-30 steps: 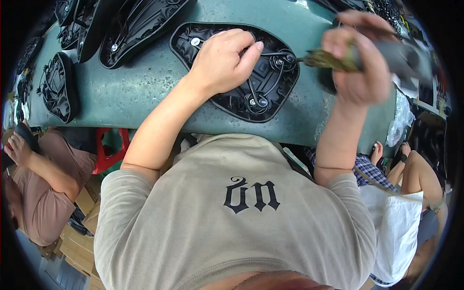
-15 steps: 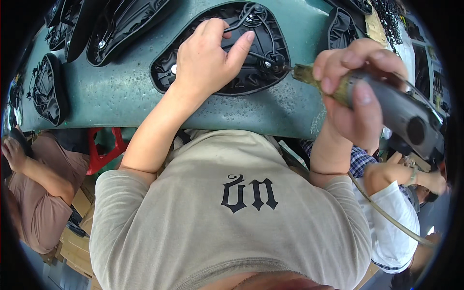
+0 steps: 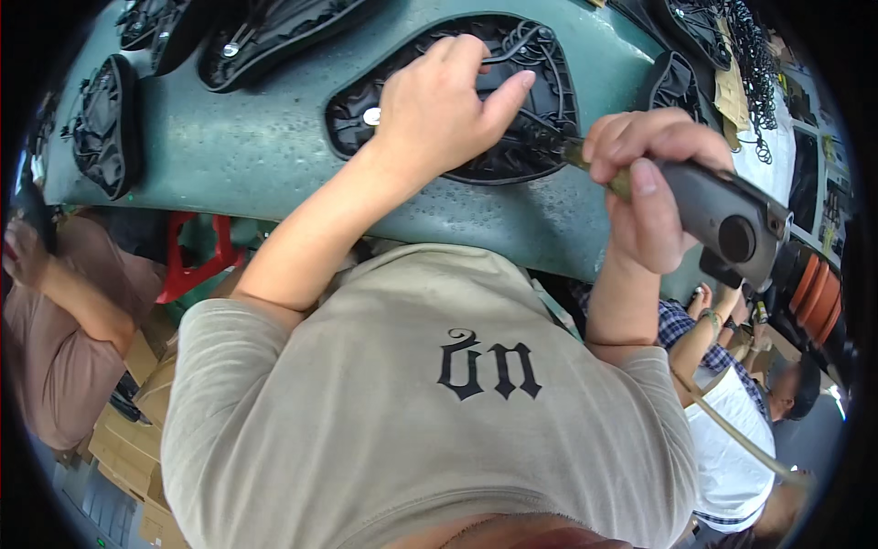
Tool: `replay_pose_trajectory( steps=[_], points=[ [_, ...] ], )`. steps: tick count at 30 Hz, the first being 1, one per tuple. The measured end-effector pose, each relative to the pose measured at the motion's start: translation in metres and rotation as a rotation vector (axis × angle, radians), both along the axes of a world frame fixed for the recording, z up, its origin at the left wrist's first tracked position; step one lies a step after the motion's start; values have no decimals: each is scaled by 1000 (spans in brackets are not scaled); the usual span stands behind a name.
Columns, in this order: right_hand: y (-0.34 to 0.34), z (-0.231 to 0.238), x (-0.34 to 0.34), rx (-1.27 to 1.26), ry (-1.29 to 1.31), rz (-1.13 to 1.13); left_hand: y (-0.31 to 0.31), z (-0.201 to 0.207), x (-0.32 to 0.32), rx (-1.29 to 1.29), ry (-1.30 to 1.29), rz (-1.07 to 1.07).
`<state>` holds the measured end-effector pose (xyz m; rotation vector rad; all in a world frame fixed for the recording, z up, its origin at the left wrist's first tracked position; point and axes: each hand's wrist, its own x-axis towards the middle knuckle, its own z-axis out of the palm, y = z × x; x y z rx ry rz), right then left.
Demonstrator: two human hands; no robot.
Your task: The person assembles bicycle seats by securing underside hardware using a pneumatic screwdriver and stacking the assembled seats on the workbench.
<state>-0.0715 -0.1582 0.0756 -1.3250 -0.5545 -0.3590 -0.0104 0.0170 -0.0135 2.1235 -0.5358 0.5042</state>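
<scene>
On the green bench lies a black bicycle saddle point(image 3: 352, 137), underside up, with bent metal rods across its hollow. My left hand point(image 3: 439, 114) rests on it, fingers bent over beside a rod point(image 3: 521, 48) and thumb stretched away to the right; its fingertips are partly hidden. My right hand point(image 3: 654, 183) is wrapped round a dark power screwdriver point(image 3: 709, 206) with a yellowish, worn nose. The tool points left, its tip at the fittings in the saddle's near right corner. Whether the bit sits on a screw I cannot tell.
More upturned saddles lie on the green bench point(image 3: 229, 165), such as one point(image 3: 108, 128) at left and one point(image 3: 677, 87) at right. Black chain-like parts point(image 3: 750, 73) hang at the far right. People sit on both sides; a red stool point(image 3: 197, 256) stands lower left.
The view has shifted, so bench and saddle appear farther right and higher. Against the saddle, the screwdriver has moved left, its nose now over the corner fittings. My left hand keeps its place.
</scene>
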Motion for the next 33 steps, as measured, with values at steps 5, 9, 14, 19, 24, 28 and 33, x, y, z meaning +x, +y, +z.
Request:
replay_pose_trajectory(
  steps=[5, 9, 14, 19, 24, 28, 33],
  points=[
    [-31, 32, -36, -158, -180, -22, 2, 0, -6, 27, 4, -21],
    [-64, 41, -48, -99, -223, -170, 47, 16, -32, 70, 0, -222],
    [-102, 26, -55, -70, -41, -374, 156, 24, -85, 9, 339, 231],
    [-118, 9, -29, 90, 370, -616, 273, 11, -94, -253, 306, 702],
    [-101, -7, 13, 42, 658, -767, 330, -13, -20, -197, 236, 930],
    [-111, -30, 26, -41, 708, -861, 337, -18, 39, -63, 128, 977],
    [-102, -19, 24, -282, 851, -772, 343, -4, 51, 105, -84, 890]
  ],
)
